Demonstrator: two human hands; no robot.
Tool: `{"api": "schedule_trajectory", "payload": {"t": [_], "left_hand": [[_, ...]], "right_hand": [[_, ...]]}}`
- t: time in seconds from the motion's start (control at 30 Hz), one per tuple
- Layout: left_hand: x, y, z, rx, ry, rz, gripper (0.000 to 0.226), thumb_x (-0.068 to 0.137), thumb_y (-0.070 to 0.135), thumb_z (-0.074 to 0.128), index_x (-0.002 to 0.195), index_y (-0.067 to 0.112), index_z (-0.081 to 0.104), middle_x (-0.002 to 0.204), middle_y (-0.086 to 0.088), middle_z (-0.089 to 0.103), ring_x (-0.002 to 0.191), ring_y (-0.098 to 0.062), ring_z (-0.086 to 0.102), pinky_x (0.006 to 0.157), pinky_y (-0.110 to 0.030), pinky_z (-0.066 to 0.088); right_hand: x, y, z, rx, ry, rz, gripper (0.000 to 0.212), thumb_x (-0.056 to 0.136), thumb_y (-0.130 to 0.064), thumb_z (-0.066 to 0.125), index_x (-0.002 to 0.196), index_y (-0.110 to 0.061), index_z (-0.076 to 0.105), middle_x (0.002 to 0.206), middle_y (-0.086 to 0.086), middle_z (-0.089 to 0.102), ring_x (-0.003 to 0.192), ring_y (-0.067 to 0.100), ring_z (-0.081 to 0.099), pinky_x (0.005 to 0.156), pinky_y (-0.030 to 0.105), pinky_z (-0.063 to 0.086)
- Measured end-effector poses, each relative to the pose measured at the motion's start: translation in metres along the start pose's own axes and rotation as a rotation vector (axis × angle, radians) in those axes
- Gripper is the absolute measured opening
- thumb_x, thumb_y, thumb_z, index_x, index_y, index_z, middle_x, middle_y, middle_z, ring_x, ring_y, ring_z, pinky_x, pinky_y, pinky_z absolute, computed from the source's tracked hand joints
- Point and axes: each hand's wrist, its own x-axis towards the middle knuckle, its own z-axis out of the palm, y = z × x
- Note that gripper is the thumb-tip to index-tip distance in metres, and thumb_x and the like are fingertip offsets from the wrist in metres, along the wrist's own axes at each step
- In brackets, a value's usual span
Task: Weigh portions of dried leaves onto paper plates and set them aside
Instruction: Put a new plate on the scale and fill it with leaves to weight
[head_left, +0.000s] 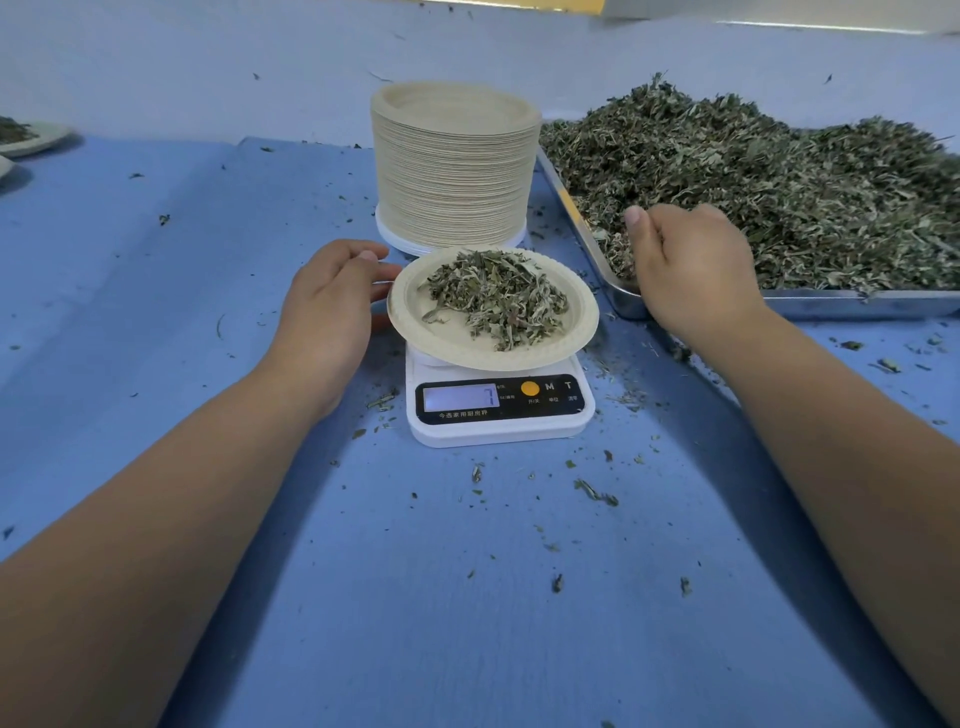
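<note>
tabletop: we've got a blue tabletop (467, 597) with leaf crumbs (595, 491) scattered all over the near part, thickest around the scale.
scale: small white scale (498, 415) dead centre, with a black front panel and an orange button (530, 388). Its display (461, 398) reads 7.
paper plate: one paper plate (410, 322) sits on top of the scale, and it's wider than the platform, so it hangs over on both sides.
portion: a loose portion of dried leaves (493, 299) lies in the plate, mostly toward the far right of it.
left hand: our left hand (327, 306) is at the plate's left edge. The fingers (371, 255) are close together and gently curved against the rim, and the thumb tip is tucked at the rim lower down, so it holds that edge.
right hand: our right hand (696, 270) is over the tray's near left corner, knuckles up. The fingers are curled down into the leaves with their tips hidden, so we can't tell if they're pinching any.
tray: a metal tray (831, 301) sits right of the scale, heaped with a big pile of dried leaves (779, 182).
stack: a tall stack of paper plates (452, 171) stands just behind the scale, beside the tray.
set aside: far left, well apart, there's a filled plate (31, 140) at the frame edge.
</note>
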Motion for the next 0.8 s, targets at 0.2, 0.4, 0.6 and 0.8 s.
{"api": "schedule_trajectory", "payload": {"t": [0.2, 0.4, 0.6, 0.8], "left_hand": [[-0.001, 0.0, -0.001, -0.007, -0.004, 0.003, 0.025, 0.105, 0.02, 0.04, 0.105, 0.024, 0.065, 0.108, 0.001, 0.075, 0.097, -0.01, 0.072, 0.073, -0.024, 0.053], [-0.001, -0.001, -0.001, -0.001, -0.006, 0.005, 0.025, 0.105, 0.019, 0.04, 0.103, 0.025, 0.065, 0.108, 0.0, 0.075, 0.097, -0.011, 0.071, 0.073, -0.024, 0.052], [-0.005, 0.002, 0.0, 0.029, -0.012, 0.014, 0.026, 0.106, 0.02, 0.039, 0.104, 0.026, 0.065, 0.107, 0.005, 0.074, 0.096, -0.007, 0.07, 0.071, -0.02, 0.052], [-0.011, 0.003, 0.005, 0.097, 0.002, 0.017, 0.025, 0.097, 0.038, 0.041, 0.104, 0.036, 0.065, 0.121, 0.012, 0.064, 0.116, -0.013, 0.061, 0.107, -0.042, 0.048]], "right_hand": [[-0.004, -0.001, 0.0, 0.023, 0.033, 0.012, 0.049, 0.109, -0.042, 0.033, 0.076, -0.008, 0.047, 0.061, 0.001, 0.041, 0.071, 0.028, 0.043, 0.057, 0.036, 0.026], [-0.005, -0.002, 0.0, 0.06, -0.032, 0.01, 0.04, 0.106, -0.04, 0.042, 0.089, -0.008, 0.06, 0.068, 0.004, 0.054, 0.067, 0.029, 0.051, 0.057, 0.036, 0.038], [-0.009, -0.015, -0.007, 0.109, 0.027, -0.051, 0.03, 0.104, -0.033, 0.046, 0.098, -0.012, 0.067, 0.079, 0.005, 0.061, 0.092, 0.03, 0.054, 0.076, 0.037, 0.039], [-0.015, -0.043, -0.01, 0.051, -0.005, -0.157, 0.038, 0.105, -0.035, 0.039, 0.094, -0.009, 0.064, 0.074, 0.006, 0.056, 0.083, 0.032, 0.053, 0.088, 0.042, 0.038]]}}
